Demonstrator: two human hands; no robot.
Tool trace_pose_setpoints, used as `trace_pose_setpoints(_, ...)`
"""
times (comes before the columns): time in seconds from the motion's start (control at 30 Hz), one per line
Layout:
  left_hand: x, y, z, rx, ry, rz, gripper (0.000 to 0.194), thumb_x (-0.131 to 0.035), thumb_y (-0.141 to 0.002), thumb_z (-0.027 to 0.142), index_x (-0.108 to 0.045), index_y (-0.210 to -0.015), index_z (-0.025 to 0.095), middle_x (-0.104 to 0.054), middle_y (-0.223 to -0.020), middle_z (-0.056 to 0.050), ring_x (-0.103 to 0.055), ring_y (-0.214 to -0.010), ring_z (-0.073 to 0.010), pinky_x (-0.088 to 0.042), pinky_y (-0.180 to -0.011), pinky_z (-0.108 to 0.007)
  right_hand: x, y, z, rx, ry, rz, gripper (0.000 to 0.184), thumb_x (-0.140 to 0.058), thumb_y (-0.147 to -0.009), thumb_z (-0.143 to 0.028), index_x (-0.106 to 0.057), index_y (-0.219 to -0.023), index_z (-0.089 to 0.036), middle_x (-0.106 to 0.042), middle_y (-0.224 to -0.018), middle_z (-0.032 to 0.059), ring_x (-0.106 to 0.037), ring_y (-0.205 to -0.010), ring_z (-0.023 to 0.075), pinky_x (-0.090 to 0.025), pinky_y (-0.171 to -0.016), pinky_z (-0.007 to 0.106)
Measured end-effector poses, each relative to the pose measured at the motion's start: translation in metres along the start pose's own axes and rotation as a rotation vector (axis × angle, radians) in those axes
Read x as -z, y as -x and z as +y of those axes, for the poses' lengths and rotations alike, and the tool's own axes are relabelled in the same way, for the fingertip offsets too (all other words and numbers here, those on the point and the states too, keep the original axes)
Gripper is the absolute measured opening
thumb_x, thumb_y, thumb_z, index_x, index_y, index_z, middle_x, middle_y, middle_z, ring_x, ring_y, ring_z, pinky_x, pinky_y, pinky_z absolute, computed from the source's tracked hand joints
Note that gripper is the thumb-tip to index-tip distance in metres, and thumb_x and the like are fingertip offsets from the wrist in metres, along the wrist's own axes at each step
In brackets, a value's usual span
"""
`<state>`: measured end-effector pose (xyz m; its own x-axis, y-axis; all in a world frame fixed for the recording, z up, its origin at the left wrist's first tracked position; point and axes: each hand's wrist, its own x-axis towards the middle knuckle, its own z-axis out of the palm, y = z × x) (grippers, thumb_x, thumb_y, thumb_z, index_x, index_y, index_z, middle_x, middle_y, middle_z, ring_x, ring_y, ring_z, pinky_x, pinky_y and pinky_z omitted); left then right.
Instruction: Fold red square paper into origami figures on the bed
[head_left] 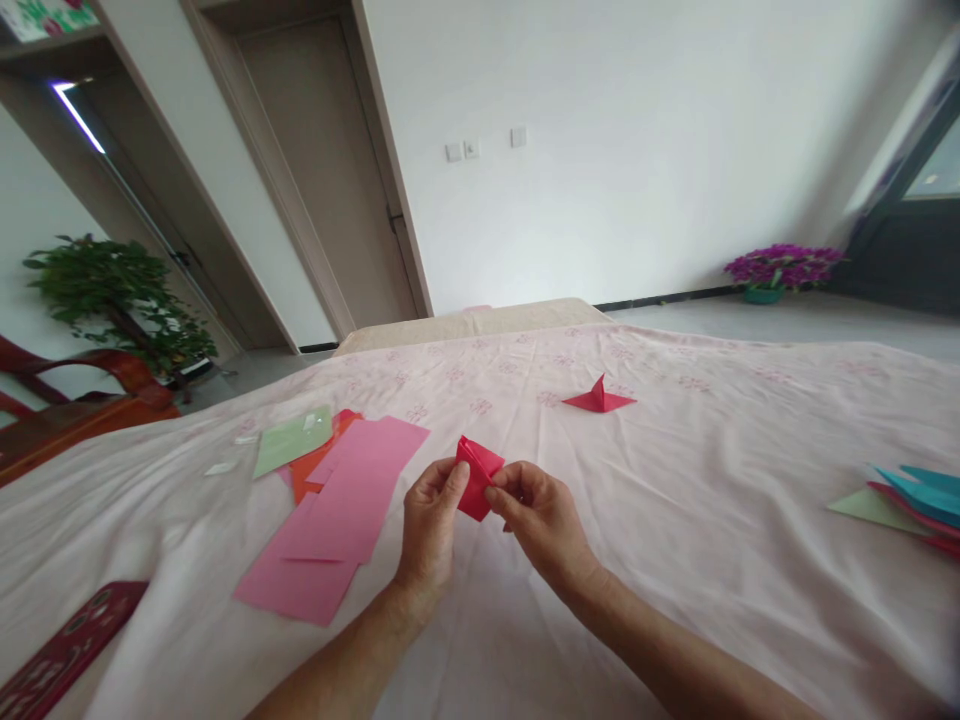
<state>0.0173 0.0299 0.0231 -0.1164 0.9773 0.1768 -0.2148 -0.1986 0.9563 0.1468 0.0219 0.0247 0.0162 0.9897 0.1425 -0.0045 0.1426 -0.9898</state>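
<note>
Between my two hands is a small piece of folded red paper [477,482], held up above the cloth. My left hand [433,510] pinches its left edge between thumb and fingers. At its right edge, my right hand [541,510] grips the paper with thumb and forefinger. Farther off, beyond my right hand, another folded red paper piece [600,400] lies with a point standing up in its middle. Several pink paper sheets [352,500] overlap to the left of my left hand.
Orange paper [321,458] and a light green sheet [292,440] lie past the pink sheets. Blue, red and green folded papers [911,500] are piled at the right. A dark red patterned object [71,645] is at the near left. A pale floral cloth [675,580] covers the surface.
</note>
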Motion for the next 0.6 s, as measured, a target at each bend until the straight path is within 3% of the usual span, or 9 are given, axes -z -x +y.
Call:
trace_pose_setpoints(0.2, 0.003, -0.003, 0.003, -0.02, 0.038, 0.025, 0.025, -0.066, -0.083, 0.039, -0.063, -0.078, 0.015, -0.061, -0.068, 0.001, -0.052, -0.063, -0.0105, -0.042, -0.061, -0.021, -0.002, 0.003, 0.007, -0.051, -0.055, -0.057, 0.015, -0.067, -0.075, -0.029, -0.057, -0.077, -0.019, -0.057, -0.066, -0.0028, -0.051, -0.056, 0.0107, -0.044, -0.048, 0.023)
trace_pose_setpoints(0.3, 0.002, -0.003, 0.004, 0.016, 0.113, 0.024, 0.027, -0.064, -0.084, 0.041, -0.059, -0.076, 0.016, -0.059, -0.066, 0.002, -0.051, -0.061, -0.0097, -0.041, -0.058, -0.02, -0.004, 0.005, 0.008, -0.076, -0.127, -0.035, 0.031, -0.072, -0.07, -0.03, -0.054, -0.094, -0.02, -0.061, -0.086, -0.0005, -0.055, -0.062, 0.0117, -0.047, -0.048, 0.024)
trace_pose_setpoints(0.37, 0.001, -0.004, 0.004, 0.055, 0.183, 0.032, 0.029, -0.065, -0.084, 0.042, -0.057, -0.073, 0.016, -0.058, -0.065, 0.003, -0.051, -0.059, -0.009, -0.041, -0.057, -0.02, -0.006, 0.004, 0.01, -0.087, -0.195, -0.088, 0.038, -0.073, -0.069, -0.029, -0.053, -0.1, -0.02, -0.062, -0.088, 0.0001, -0.056, -0.063, 0.0118, -0.047, -0.051, 0.024)
trace_pose_setpoints(0.47, 0.0, -0.004, 0.003, 0.124, 0.232, -0.026, 0.029, -0.067, -0.082, 0.042, -0.059, -0.075, 0.015, -0.061, -0.067, 0.001, -0.052, -0.058, -0.0091, -0.041, -0.057, -0.019, -0.008, 0.003, 0.012, -0.056, -0.235, -0.134, 0.024, -0.07, -0.071, -0.026, -0.057, -0.089, -0.017, -0.061, -0.072, -0.0017, -0.053, -0.059, 0.0105, -0.043, -0.053, 0.023)
trace_pose_setpoints(0.6, 0.0, -0.001, 0.001, 0.248, 0.202, -0.16, 0.028, -0.069, -0.081, 0.041, -0.067, -0.093, 0.015, -0.068, -0.085, -0.005, -0.059, -0.071, -0.0117, -0.047, -0.063, -0.02, -0.008, 0.002, 0.01, 0.008, -0.195, 0.025, 0.018, -0.068, -0.072, -0.026, -0.055, -0.08, -0.018, -0.059, -0.066, -0.0032, -0.051, -0.057, 0.0105, -0.041, -0.052, 0.023)
